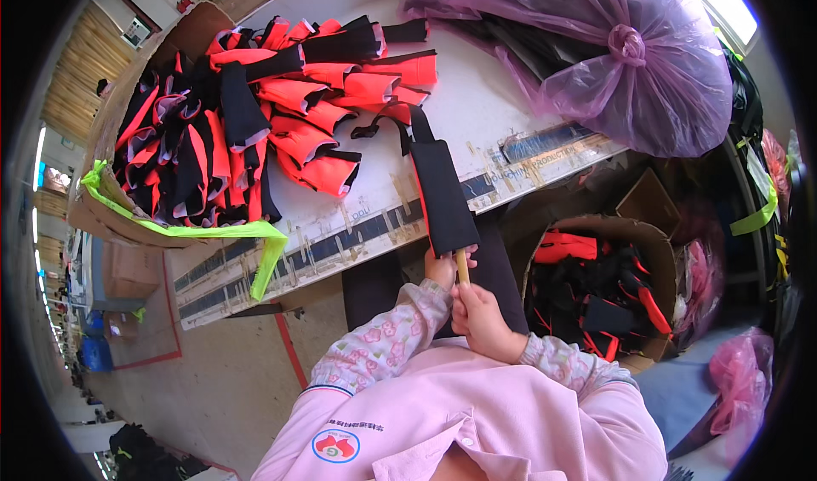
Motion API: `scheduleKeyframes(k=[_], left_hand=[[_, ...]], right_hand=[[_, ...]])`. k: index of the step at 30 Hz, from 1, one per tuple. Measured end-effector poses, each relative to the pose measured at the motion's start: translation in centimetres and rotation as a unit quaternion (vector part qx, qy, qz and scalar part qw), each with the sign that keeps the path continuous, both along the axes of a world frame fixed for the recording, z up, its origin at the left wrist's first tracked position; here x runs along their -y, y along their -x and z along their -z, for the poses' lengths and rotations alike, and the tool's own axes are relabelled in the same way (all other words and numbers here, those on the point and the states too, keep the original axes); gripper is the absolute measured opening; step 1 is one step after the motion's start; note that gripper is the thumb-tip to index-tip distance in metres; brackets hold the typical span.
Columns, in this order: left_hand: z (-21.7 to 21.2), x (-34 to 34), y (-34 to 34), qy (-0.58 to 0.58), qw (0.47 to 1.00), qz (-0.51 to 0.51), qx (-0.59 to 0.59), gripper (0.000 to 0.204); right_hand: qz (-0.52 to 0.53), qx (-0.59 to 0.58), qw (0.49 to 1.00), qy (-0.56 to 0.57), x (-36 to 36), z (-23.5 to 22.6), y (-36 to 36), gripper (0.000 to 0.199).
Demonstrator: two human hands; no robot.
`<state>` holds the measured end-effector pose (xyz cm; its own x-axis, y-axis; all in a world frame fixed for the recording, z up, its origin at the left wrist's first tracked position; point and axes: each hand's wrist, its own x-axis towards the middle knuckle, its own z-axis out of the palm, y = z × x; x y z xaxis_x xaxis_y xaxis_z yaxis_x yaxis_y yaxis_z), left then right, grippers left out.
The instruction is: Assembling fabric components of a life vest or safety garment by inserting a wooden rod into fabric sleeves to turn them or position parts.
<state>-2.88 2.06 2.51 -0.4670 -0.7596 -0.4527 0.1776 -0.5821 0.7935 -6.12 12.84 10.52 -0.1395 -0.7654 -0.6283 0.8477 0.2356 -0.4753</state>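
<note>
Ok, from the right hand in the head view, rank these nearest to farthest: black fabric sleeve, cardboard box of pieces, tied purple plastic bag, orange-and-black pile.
1. Black fabric sleeve: just above the right hand, on the wooden stick.
2. Cardboard box of pieces: to the right, by the floor.
3. Orange-and-black pile and tied purple plastic bag: far table, too close to call.

Garment workshop: fabric pieces (272, 115) heaped on worktable (477, 115)

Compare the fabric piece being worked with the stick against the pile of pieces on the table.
The black fabric piece lies alone at the table edge, showing almost only black; the pile shows bright orange and black, heaped and overlapping. The left hand holds the single piece's lower end and the right hand pushes a wooden stick into it; no hand touches the pile. Both look like similar sewn strips.
</note>
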Motion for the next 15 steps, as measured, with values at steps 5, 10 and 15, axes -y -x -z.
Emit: scheduleKeyframes(k=[5, 10, 15], left_hand=[[0.6, -0.1, 0.8, -0.006, 1.0, -0.01, 0.012, 0.033], [-0.2, 2.0, -0.9, 0.054, 0.997, 0.016, -0.061, 0.036], [-1.3, 7.2, -2.4, -0.014, 0.994, -0.083, -0.071, 0.031]], right_hand=[[0.0, -0.037, 0.999, -0.013, 1.2, 2.2, 2.0, 0.023], [-0.097, -0.111, 0.989, 0.014, 0.9, 1.7, 4.8, 0.025], [-0.205, -0.714, 0.669, 0.04, -6.6, 4.1, 10.4, 0.022]])
